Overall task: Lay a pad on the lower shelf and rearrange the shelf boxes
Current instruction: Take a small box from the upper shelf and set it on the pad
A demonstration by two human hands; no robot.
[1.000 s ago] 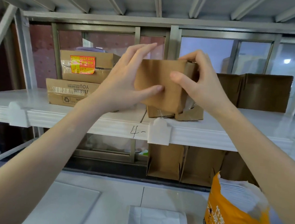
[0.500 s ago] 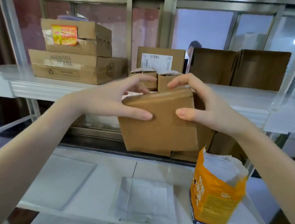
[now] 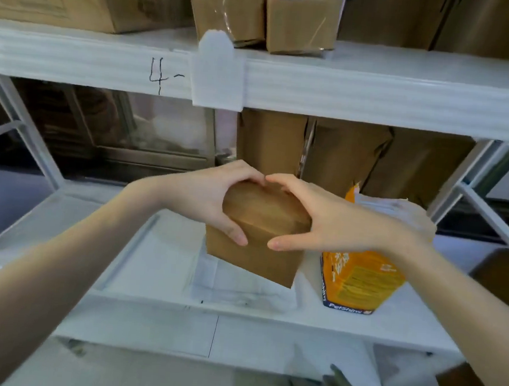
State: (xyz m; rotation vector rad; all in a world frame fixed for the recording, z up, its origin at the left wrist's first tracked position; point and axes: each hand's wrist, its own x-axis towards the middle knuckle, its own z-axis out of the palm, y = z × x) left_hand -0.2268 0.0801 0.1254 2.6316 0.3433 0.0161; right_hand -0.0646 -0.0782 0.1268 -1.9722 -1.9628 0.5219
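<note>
Fingers of left hand (image 3: 207,198) and right hand (image 3: 321,219) curl closed around 1 cardboard box (image 3: 259,236) above the lower shelf (image 3: 157,255)

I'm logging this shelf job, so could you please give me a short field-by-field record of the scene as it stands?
left hand: grips the left side of the small cardboard box
right hand: grips the box's right side
box state: held tilted, above the lower shelf
pad: lies flat on the lower shelf, under the box
orange bag: stands open on the lower shelf, right of the box
upper shelf: marked "4-", carries two small boxes side by side
</note>
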